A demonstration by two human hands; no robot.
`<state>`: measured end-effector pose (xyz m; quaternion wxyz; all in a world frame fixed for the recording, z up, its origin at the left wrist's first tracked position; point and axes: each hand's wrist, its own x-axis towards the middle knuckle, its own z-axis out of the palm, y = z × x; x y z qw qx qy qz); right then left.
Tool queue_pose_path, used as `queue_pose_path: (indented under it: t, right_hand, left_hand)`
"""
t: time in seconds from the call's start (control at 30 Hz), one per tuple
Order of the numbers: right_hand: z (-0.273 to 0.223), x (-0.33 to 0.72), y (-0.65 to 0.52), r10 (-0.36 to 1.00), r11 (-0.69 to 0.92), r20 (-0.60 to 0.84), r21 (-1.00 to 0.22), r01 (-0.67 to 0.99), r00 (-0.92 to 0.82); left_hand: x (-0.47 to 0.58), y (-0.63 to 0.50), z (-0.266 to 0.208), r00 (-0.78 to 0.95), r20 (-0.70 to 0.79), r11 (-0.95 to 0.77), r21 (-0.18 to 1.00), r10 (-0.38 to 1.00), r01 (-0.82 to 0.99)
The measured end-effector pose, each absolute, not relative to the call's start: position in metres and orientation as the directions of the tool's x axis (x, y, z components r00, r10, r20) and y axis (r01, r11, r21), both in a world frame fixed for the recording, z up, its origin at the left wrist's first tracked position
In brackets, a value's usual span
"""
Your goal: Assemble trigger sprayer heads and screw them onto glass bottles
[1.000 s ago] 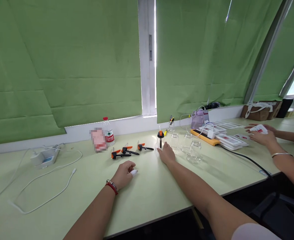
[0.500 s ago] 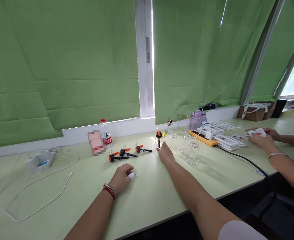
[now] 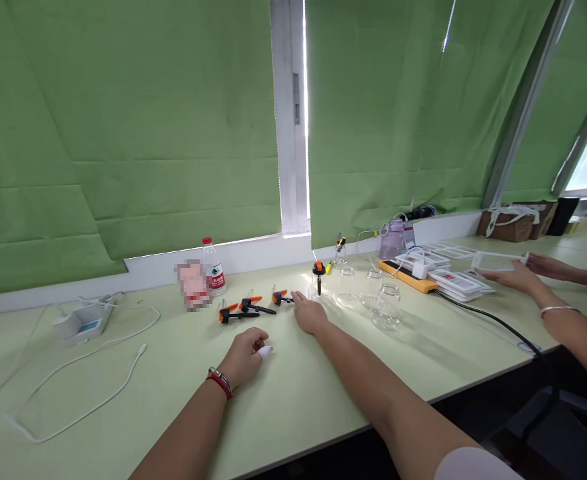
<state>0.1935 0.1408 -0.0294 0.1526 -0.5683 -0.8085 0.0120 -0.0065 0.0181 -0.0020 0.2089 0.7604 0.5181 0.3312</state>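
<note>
My right hand (image 3: 309, 313) reaches over the table, fingers stretched toward the handle end of an orange and black clamp (image 3: 280, 295). Its fingertips cover that end; whether they touch it is unclear. Two similar clamps, a middle one (image 3: 250, 303) and a left one (image 3: 227, 313), lie beside it. Just beyond my right hand, another orange and black clamp (image 3: 318, 269) stands in a clear glass jar (image 3: 313, 288). My left hand (image 3: 246, 355) rests on the table with loosely curled fingers, thumb apart and wrapped in white, holding nothing.
Several clear glass vessels, including a round one (image 3: 387, 313), stand to the right. Behind them are an orange power strip (image 3: 407, 277) and stacked white frames (image 3: 457, 285). A water bottle (image 3: 216, 270) stands behind the clamps. A white cable (image 3: 98, 407) lies left. Another person's hands (image 3: 518, 277) hold a white frame.
My right hand has left the jar with the clamp in it and moved left to the nearest lying clamp. My left hand stays put. The other person has tilted up a white frame.
</note>
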Motion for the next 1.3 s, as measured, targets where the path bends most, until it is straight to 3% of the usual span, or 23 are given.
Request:
queue_pose_path:
  t: [0.63, 0.83, 1.03, 1.3]
  right_hand:
    - [-0.033, 0.212, 0.121, 0.941, 0.319, 0.257, -0.456, 0.831, -0.220]
    - [-0.041, 0.223, 0.114, 0.929, 0.340, 0.352, -0.680, 0.650, -0.117]
    - [-0.046, 0.230, 0.098, 0.949, 0.286, 0.316, -0.849, 0.444, -0.006]
    - [-0.040, 0.226, 0.077, 0.960, 0.277, 0.249, -0.917, 0.287, -0.130]
  left_hand:
    - [-0.010, 0.022, -0.010, 0.227, 0.283, -0.362, 0.682, 0.932, 0.635]
    - [-0.009, 0.021, -0.009, 0.203, 0.264, -0.333, 0.718, 0.943, 0.611]
    - [-0.008, 0.025, -0.013, 0.186, 0.203, -0.273, 0.801, 0.961, 0.533]
    - [-0.008, 0.028, -0.018, 0.173, 0.073, -0.126, 0.940, 0.982, 0.316]
